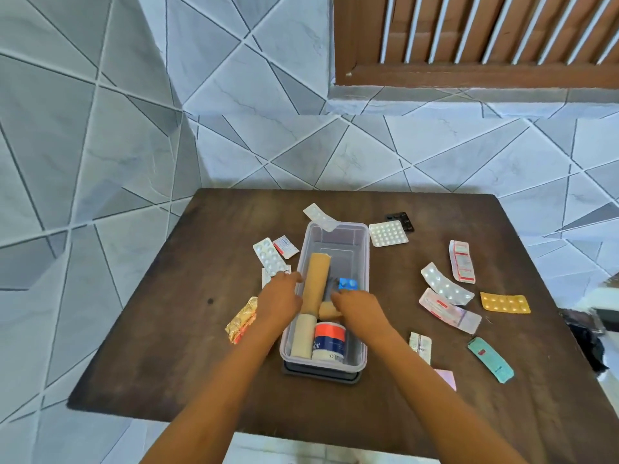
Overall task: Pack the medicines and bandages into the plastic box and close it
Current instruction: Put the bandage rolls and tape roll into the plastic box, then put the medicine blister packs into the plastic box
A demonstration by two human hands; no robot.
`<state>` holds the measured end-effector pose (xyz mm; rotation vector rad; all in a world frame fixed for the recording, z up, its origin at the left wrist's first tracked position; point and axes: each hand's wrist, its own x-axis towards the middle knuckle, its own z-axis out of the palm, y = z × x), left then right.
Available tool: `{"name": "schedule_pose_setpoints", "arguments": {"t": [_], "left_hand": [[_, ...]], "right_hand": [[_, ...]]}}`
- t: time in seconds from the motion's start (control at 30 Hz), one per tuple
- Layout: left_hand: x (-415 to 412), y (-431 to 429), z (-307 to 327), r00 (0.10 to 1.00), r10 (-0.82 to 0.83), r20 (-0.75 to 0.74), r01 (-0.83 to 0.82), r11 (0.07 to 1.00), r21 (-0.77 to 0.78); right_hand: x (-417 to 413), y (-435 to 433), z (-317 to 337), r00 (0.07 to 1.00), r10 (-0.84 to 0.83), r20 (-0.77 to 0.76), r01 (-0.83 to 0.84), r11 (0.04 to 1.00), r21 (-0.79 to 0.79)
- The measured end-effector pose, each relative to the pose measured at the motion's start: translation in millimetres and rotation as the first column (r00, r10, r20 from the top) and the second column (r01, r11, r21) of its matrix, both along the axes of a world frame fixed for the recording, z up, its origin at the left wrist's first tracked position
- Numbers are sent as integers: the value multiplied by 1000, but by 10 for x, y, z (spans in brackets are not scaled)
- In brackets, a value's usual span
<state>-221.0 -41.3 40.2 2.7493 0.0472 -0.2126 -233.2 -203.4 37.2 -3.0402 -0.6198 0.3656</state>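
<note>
A clear plastic box (365,262) stands in the middle of the dark wooden table, on top of its dark lid (321,376). Inside it lie a long tan bandage roll (316,279), a beige roll (303,336), a white tape roll with a red and blue label (330,339) and a blue blister pack (348,283). My left hand (281,298) is at the box's left rim, fingers apart, with the fingertips against the long tan roll. My right hand (358,308) is curled over a small tan bandage roll (327,309) inside the box.
Blister strips and sachets lie around the box: silver ones (269,257) on the left, a gold packet (242,319), one strip (320,216) on the far rim, a square silver pack (388,233), an orange strip (505,303) and a teal strip (490,360) on the right.
</note>
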Motion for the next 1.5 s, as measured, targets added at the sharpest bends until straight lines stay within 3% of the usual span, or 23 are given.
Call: {"name": "schedule_pose_setpoints", "arguments": {"t": [0.17,0.27,0.37,0.47,0.53,0.6,0.83,0.97,1.07,1.17,1.33,1.5], "left_hand": [[-24,67,-23,1000,30,5,-29,989,-145],[-6,219,55,982,177,64,-156,955,-253],[29,457,41,964,265,23,-264,963,-62],[-74,617,-100,908,298,-295,-246,949,199],[-182,650,-221,849,341,-403,-281,938,202],[-253,658,-326,846,374,-380,-330,927,177],[-79,723,97,901,432,-36,-433,900,-48],[227,523,525,910,368,189,-320,916,-240],[403,118,600,967,214,139,-139,898,-417],[578,-285,379,995,97,8,-80,862,-501],[892,-584,20,998,48,-45,-62,928,-368],[938,-686,-113,998,-56,33,58,996,-70]], "right_hand": [[29,-65,5,995,88,-45,-93,990,-109],[-16,-127,45,994,90,-62,-94,994,-63],[-59,-68,115,999,36,-13,-35,997,75],[-109,39,93,992,-90,84,73,980,188],[-157,51,39,975,-197,99,170,959,227],[-212,-4,-22,955,-283,89,253,934,253],[-267,-159,-70,914,-405,-22,384,845,372],[-210,-251,-36,937,-339,-84,344,857,383],[-170,-326,-22,951,-304,-62,302,864,403],[-147,-357,-56,951,-306,-50,299,862,409],[-124,-373,-206,948,-316,-35,300,849,435],[-85,-400,-368,950,-312,3,268,821,504]]}}
